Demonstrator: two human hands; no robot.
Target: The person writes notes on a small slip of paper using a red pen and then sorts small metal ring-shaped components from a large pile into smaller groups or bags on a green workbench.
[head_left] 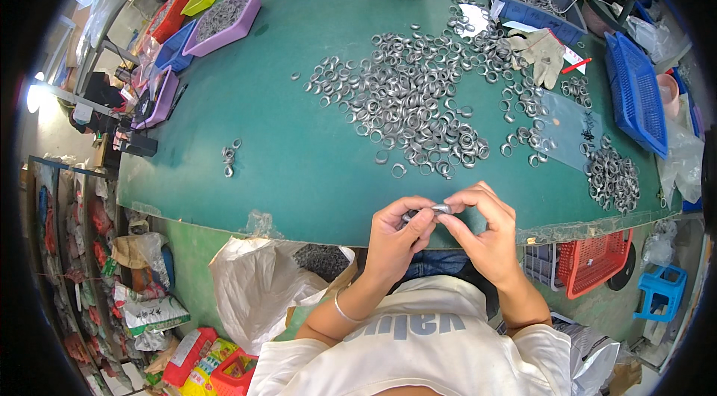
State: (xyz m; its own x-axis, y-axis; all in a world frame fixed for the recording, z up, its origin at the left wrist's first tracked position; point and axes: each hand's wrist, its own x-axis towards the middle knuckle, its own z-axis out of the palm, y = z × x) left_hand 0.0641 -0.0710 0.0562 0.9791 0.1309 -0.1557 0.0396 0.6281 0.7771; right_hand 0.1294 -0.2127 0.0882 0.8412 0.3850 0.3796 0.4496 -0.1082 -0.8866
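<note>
At the near edge of the green table (246, 135) my two hands meet around small grey metal rings. My left hand (397, 234) is closed, with a metal ring (409, 215) partly hidden in its fingers. Between the thumb and fingers of my right hand (482, 228) is another metal ring (441, 209), touching the left fingertips. Just beyond them spreads a big heap of loose rings (407, 90). A smaller ring pile (612, 178) lies to the right, and a few rings (229, 160) lie apart on the left.
A work glove (541, 52), a red pen (576, 66) and a clear plastic bag (562, 127) lie right of the heap. Blue baskets (635, 90) line the right edge. A pink tray of parts (224, 21) stands far left. Below the table are a white sack (258, 284) and red crate (594, 263).
</note>
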